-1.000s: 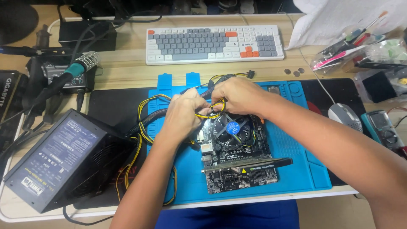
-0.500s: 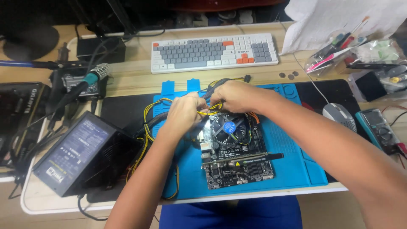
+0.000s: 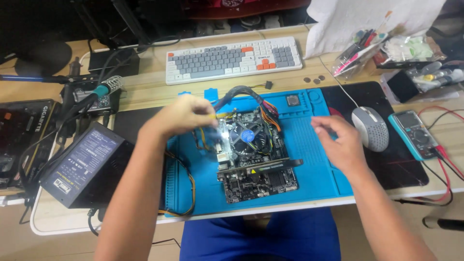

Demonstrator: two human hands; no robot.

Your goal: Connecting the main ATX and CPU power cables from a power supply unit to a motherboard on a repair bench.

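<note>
1. We see the left hand (image 3: 181,116) clenched over a yellow-sleeved power cable (image 3: 221,116) at the upper left corner of the dark green computer motherboard (image 3: 253,159), pinching it near its plug end.
2. The right hand (image 3: 340,145) is released, fingers spread, hovering over the blue silicone work mat (image 3: 316,164) just right of the board and touching nothing.
3. The board lies flat at the middle of the mat, near the front edge of the worktop, with a black round cooler fan (image 3: 247,137) on top and a bundle of black and coloured wires (image 3: 251,94) arching over its far side.
4. We judge the cable light and floppy but springy; the firm plug body is the place to hold, not the thin wires.
5. The board looks stiff, fairly light and fragile; its bare edges seem the safest hold, away from the fan and pins.
6. The wires lead left to a black box-shaped power supply (image 3: 84,166) by the left edge.
</note>
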